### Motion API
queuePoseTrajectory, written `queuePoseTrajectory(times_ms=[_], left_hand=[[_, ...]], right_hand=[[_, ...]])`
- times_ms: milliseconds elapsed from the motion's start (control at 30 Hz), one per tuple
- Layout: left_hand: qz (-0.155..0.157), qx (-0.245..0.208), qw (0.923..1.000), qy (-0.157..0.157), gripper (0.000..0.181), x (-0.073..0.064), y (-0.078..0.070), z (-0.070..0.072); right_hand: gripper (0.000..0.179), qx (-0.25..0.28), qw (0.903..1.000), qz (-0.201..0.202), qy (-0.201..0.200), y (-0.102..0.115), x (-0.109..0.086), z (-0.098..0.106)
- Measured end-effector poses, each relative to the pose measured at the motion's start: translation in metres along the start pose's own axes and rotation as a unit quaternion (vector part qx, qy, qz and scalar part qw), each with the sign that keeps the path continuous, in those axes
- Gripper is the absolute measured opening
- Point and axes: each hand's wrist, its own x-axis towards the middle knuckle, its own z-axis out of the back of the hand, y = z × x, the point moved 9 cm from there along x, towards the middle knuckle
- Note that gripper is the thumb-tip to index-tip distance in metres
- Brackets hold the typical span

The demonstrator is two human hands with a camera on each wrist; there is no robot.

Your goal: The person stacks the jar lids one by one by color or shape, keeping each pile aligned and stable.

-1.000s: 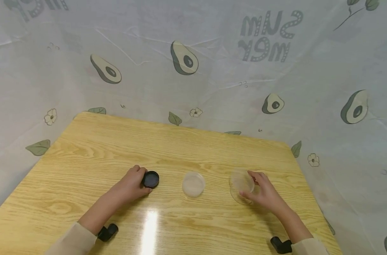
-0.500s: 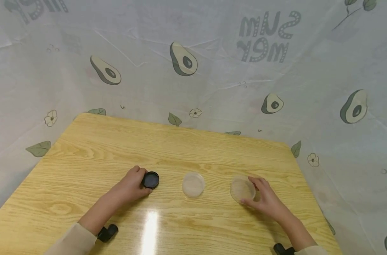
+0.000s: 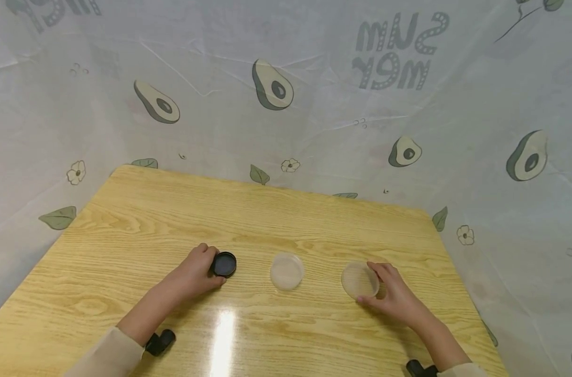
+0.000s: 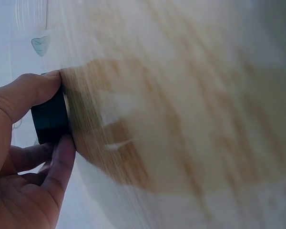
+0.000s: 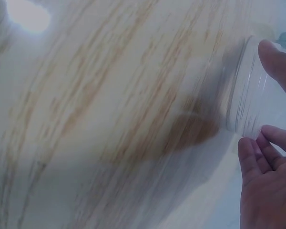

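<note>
On the left of the table, my left hand (image 3: 198, 272) grips a small round black container (image 3: 224, 265), thumb and fingers on opposite sides of it. The left wrist view shows the black container (image 4: 51, 114) as a short cylinder against the wood surface. At the right, my right hand (image 3: 395, 293) holds a clear round dish (image 3: 359, 280) by its edge. Seen from the right wrist, the clear dish (image 5: 247, 88) has ridged sides, with the thumb and fingertips at opposite edges. Between the hands lies a second clear round dish (image 3: 287, 272), touched by neither.
The wood-grain table (image 3: 267, 335) runs back to a pale curtain (image 3: 210, 57) printed with avocados, leaves and lettering. A bright reflection shows at the table's front. Black wrist devices (image 3: 161, 342) sit under both forearms.
The right hand has brought its clear dish slightly down toward the table's near side; the dish was blurred at first and now is steady. The left hand and black container stay put.
</note>
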Motion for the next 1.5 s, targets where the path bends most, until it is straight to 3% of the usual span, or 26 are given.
queuePoseTrajectory(times_ms=[700,1200,1500], left_hand=[[-0.002,-0.005,1.0000,0.000,0.051,-0.003,-0.002,0.002],[-0.009,-0.001,1.0000,0.000,0.052,-0.002,0.000,-0.001],[0.000,-0.006,1.0000,0.002,0.052,-0.002,-0.001,-0.003]], right_hand=[[0.086,0.046,0.9989,-0.001,-0.004,-0.005,-0.004,-0.008],[0.101,0.057,0.9979,-0.026,-0.015,-0.006,-0.011,-0.010],[0.082,0.048,0.9977,-0.017,-0.044,-0.012,-0.016,-0.005]])
